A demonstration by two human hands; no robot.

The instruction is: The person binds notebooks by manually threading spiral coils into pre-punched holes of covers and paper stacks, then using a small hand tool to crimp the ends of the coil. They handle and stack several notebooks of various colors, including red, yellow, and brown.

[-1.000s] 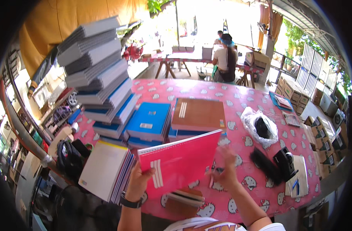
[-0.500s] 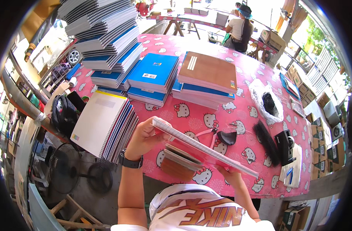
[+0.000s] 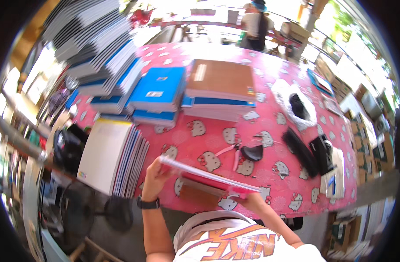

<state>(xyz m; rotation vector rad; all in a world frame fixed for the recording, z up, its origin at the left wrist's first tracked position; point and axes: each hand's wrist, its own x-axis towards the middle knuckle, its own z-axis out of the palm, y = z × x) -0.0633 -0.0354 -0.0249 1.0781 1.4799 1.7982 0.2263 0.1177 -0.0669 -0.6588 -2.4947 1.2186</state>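
Observation:
A notebook (image 3: pixel 208 174) is held nearly edge-on above the table's near side, its pale page edge upward and a red side partly showing. My left hand (image 3: pixel 154 177), with a dark watch at the wrist, is closed on its left end. My right hand (image 3: pixel 253 203) grips its lower right part, those fingers partly hidden. Just under the notebook lies a brown block-like object (image 3: pixel 198 194), partly covered. Beyond it are pink-handled pliers (image 3: pixel 236 153) beside a dark rounded piece (image 3: pixel 252 153).
Spiral notebooks stand in a tall stack (image 3: pixel 95 52), with blue notebooks (image 3: pixel 158 89), brown notebooks (image 3: pixel 222 81) and a white-covered pile (image 3: pixel 104 153) nearby. At right are a white plastic bag (image 3: pixel 294 102), black coils (image 3: pixel 299 153) and a black device (image 3: pixel 322 155). A person (image 3: pixel 254 28) sits far back.
Both hands have brought the notebook closer to me and tilted it less steeply, its right end shifting left. The whole view has also shifted slightly, with some blur.

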